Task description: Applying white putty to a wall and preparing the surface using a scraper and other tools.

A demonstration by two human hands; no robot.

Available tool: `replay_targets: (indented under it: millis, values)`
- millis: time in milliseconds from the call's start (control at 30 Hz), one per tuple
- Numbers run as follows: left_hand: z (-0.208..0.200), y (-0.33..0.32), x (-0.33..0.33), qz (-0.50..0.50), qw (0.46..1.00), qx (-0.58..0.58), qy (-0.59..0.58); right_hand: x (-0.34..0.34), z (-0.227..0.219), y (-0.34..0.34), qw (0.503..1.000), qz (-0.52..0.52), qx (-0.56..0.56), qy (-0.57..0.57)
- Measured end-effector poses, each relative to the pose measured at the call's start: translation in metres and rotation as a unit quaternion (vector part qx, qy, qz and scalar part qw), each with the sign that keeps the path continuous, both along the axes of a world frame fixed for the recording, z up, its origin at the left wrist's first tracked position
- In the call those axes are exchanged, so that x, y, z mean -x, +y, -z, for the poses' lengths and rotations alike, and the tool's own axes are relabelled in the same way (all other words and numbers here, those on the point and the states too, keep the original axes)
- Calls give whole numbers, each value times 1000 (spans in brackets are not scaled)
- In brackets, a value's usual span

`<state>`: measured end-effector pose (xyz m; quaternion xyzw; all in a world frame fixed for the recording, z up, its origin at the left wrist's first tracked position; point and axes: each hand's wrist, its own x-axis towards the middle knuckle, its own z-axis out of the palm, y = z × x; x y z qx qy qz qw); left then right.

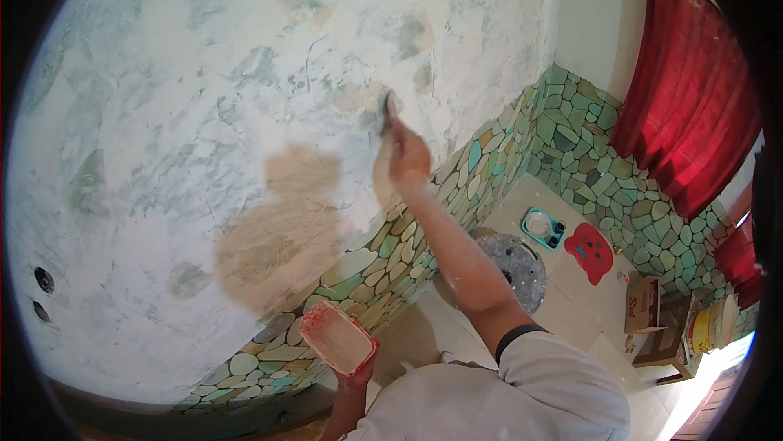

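Red curtain (689, 90) hangs, red mat (591, 257) on flr (563, 298).

Counted two hands, left (356, 369) and right (408, 156), and one red-edged tub (338, 339). Noted further: two dark wall openings (44, 280), two red curtain sections (685, 90), one red mat (590, 252), one teal tray (555, 218), one cardboard box (642, 304), one pale bucket (719, 323).

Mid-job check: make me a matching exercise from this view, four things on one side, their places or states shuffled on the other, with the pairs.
Things:
1. Left hand
2. Right hand
3. Red curtain
4. Flat red piece

Places or states:
A. Lying on the tiled floor
B. Raised at the patchy white wall
C. Hanging at the picture's right
D. Holding the red-edged container

Pairs: 1-D, 2-B, 3-C, 4-A
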<state>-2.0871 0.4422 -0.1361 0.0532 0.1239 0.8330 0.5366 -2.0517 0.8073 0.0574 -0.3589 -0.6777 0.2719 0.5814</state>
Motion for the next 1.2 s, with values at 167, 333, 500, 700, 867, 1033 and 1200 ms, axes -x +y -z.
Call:
replay_targets:
  millis: [167, 333, 500, 700, 867, 1033, 1200]
  values:
    - [-3, -2, -7, 5, 999, 10, -53, 10, 14, -37, 993, -95, -64, -21]
    - [-5, -5, -6, -6, 1000, -13, 2, -30, 29, 4, 964, -174, 77, 184]
    - [-5, -15, -4, -23, 999, -4, -32, -55, 41, 41, 956, -160, 83, 231]
    - [10, -18, 6, -27, 999, 16, 26, -13, 21, 27, 987, -55, 42, 142]
    - [0, -14, 4, -11, 999, -22, -30, 11, 13, -35, 983, -144, -3, 118]
    - [5, -11, 6, -14, 999, -27, -8, -8, -48, -49, 953, -240, 49, 178]
    - [6, -11, 5, -32, 999, -18, -14, -22, -126, -42, 939, -276, -59, 196]
